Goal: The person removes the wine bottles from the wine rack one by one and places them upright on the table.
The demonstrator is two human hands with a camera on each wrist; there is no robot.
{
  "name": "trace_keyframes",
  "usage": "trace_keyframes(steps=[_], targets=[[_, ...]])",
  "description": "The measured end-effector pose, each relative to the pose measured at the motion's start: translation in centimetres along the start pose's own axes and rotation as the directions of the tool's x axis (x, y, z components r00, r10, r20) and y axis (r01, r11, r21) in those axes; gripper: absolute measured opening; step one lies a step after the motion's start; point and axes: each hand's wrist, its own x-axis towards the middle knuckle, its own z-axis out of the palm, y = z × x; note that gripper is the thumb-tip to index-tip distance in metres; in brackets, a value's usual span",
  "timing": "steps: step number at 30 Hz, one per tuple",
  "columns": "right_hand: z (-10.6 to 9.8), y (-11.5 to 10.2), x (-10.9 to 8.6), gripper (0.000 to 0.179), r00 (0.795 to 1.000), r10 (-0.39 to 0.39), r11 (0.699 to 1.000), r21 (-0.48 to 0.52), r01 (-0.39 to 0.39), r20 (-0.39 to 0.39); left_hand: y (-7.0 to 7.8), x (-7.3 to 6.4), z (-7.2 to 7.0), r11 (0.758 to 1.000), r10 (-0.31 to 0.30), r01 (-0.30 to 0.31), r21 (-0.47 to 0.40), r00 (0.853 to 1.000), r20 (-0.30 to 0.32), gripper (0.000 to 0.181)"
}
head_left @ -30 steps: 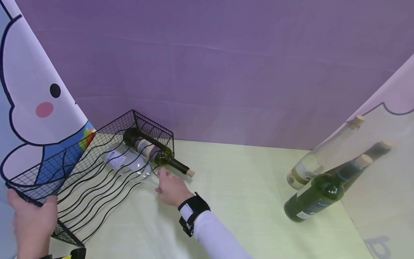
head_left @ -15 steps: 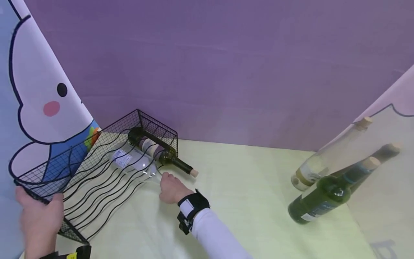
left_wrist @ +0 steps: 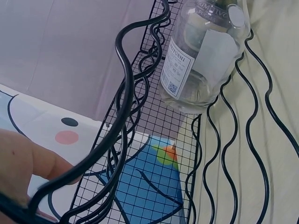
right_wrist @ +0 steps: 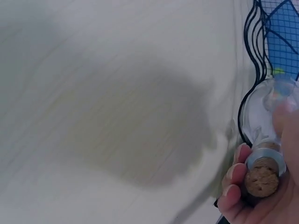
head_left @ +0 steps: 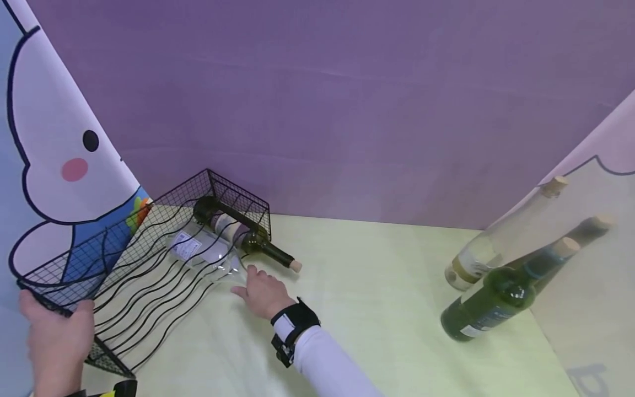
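A black wire bottle rack [head_left: 163, 309] with wavy bars lies at the left of the table. My left hand [head_left: 59, 339] grips its near left end. A clear glass bottle [left_wrist: 187, 70] with a white label lies across the rack's bars, its neck toward the right. At that neck is my right hand [head_left: 265, 292]; in the right wrist view its fingers [right_wrist: 236, 175] curl round the neck just beside the cork [right_wrist: 262, 179], and the thumb is blurred. Behind the clear bottle, a dark green wine bottle [head_left: 255, 241] with a cork lies in the rack, neck jutting out.
At the right of the table stand a green corked bottle [head_left: 488, 309] and a clear corked bottle [head_left: 468, 264], with a darker bottle [head_left: 570, 240] partly hidden behind. A purple backdrop [head_left: 347, 110] rises at the back, and a cartoon-printed panel [head_left: 54, 127] borders the left.
The head view has shifted slightly. My right thumb, tucked out of sight half a second ago, now points out to the left. The rack and the bottles lie as before.
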Motion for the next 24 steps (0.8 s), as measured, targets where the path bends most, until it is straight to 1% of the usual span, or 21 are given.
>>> trace_keyframes(steps=[2, 4, 6, 8, 10, 14, 18, 19, 21, 22, 24], targets=[[0.05, -0.06, 0.09, 0.049, 0.999, -0.009, 0.998, -0.058, 0.006, -0.040, -0.03, -0.07, 0.02, 1.000, 0.000, 0.000, 0.000, 1.000, -0.002, 0.086], [0.02, -0.14, 0.20, 0.039, 0.998, -0.020, 0.995, -0.100, 0.013, -0.064, -0.04, -0.04, 0.00, 1.000, -0.003, 0.003, -0.001, 1.000, -0.004, 0.085], [-0.09, -0.23, 0.32, 0.033, 0.996, -0.028, 0.994, -0.108, 0.019, -0.083, -0.11, 0.02, 0.01, 1.000, -0.006, 0.006, -0.005, 1.000, -0.007, 0.085], [-0.06, -0.31, 0.39, 0.029, 0.997, -0.019, 0.996, -0.090, 0.012, -0.078, -0.18, 0.07, 0.02, 1.000, -0.007, 0.007, -0.005, 1.000, -0.005, 0.086], [-0.02, -0.34, 0.45, 0.029, 0.998, -0.001, 0.998, -0.062, -0.003, -0.064, -0.19, 0.10, 0.07, 1.000, -0.008, 0.008, -0.001, 1.000, -0.004, 0.086], [0.25, -0.01, 0.82, 0.033, 0.999, 0.025, 0.999, 0.026, -0.024, -0.025, -0.09, 0.16, 0.13, 1.000, -0.006, 0.006, 0.012, 1.000, -0.006, 0.085], [0.29, 0.23, 0.93, 0.051, 0.999, 0.038, 0.995, 0.089, -0.036, -0.026, -0.10, 0.30, 0.17, 1.000, 0.002, -0.001, 0.013, 1.000, -0.014, 0.085], [0.30, 0.21, 0.91, 0.054, 0.999, 0.044, 0.995, 0.089, -0.040, -0.032, -0.13, 0.33, 0.20, 1.000, 0.004, -0.004, 0.011, 1.000, -0.016, 0.085], [0.33, 0.13, 0.83, 0.059, 0.998, 0.045, 0.997, 0.059, -0.042, -0.051, -0.19, 0.39, 0.26, 1.000, 0.004, -0.004, 0.010, 1.000, -0.016, 0.085], [0.40, 0.08, 0.83, 0.058, 0.997, 0.043, 0.999, 0.034, -0.041, -0.058, -0.22, 0.40, 0.27, 1.000, 0.004, -0.004, 0.006, 1.000, -0.018, 0.085], [0.48, -0.07, 0.81, 0.050, 0.996, 0.047, 0.999, -0.007, -0.048, -0.078, -0.28, 0.38, 0.23, 1.000, 0.004, -0.004, 0.001, 1.000, -0.021, 0.085]])
